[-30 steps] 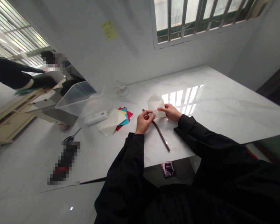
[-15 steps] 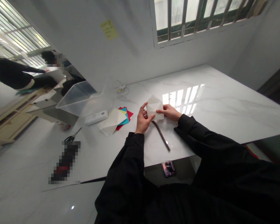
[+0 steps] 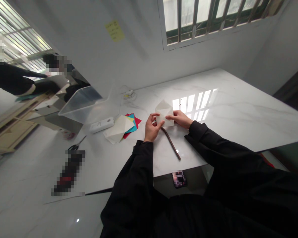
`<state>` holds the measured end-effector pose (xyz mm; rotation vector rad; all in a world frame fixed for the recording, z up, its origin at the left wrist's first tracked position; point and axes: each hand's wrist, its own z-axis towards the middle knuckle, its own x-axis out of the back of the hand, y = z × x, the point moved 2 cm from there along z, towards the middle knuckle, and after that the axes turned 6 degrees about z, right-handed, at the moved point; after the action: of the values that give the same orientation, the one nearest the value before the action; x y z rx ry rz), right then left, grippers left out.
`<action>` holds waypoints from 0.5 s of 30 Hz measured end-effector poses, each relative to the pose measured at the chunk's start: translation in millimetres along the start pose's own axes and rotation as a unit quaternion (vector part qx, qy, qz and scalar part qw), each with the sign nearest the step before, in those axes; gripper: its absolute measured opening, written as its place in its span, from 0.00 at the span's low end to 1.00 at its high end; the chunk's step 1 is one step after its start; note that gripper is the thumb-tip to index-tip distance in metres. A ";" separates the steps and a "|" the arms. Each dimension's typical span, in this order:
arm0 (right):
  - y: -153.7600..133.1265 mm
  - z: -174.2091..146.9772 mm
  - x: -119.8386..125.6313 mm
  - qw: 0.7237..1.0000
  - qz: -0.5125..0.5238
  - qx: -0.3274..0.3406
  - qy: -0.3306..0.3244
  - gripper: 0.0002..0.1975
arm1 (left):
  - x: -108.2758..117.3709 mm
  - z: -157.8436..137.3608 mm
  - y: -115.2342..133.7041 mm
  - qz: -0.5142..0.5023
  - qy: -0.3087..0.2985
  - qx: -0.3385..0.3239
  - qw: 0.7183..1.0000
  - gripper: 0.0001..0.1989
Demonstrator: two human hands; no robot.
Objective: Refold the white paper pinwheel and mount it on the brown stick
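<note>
Between my hands is a creased, folded sheet of white paper (image 3: pixel 165 109), held above the tabletop. My left hand (image 3: pixel 152 128) grips its left edge, thumb on the front face and fingers toward the back. From the other side my right hand (image 3: pixel 180 118) pinches it, thumb and index finger reaching onto its face. Just below lies a thin brown stick (image 3: pixel 172 142), its upper end near the paper. To the left of my left hand rests a fanned pile of coloured paper (image 3: pixel 120 127) in white, yellow, blue and red.
A white power strip (image 3: pixel 102 125) and a clear plastic bin (image 3: pixel 83 105) stand left of the pile. Black-handled scissors (image 3: pixel 75 146) lie nearer me, above a blurred-out dark object (image 3: pixel 69 173). A yellow note (image 3: pixel 115 30) sticks to the wall. Other people sit at the far left.
The fingers of my left hand have shifted slightly on the paper's left edge, curling lower over it. The paper stays in both hands, and the rest is almost unchanged.
</note>
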<state>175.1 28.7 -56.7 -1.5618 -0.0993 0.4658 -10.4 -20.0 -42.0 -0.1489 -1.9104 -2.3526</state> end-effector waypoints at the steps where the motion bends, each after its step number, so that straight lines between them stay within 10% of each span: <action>1: -0.2 -0.2 -0.1 1.000 -0.004 -0.001 0.001 0.19 | 0.0 0.0 0.5 -0.005 0.004 0.000 1.000 0.33; 7: -0.1 0.2 -0.3 1.000 -0.011 0.001 0.002 0.19 | 0.8 2.6 -3.1 -0.044 0.007 0.004 0.999 0.61; 15: -1.2 0.5 0.6 0.999 -0.046 0.009 -0.018 0.28 | 3.3 9.8 -18.7 -0.028 0.005 -0.005 1.000 0.54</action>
<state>175.7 29.4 -55.7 -1.5245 -0.1929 0.4202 -16.2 -6.7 -57.6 -0.0854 -1.9229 -2.3949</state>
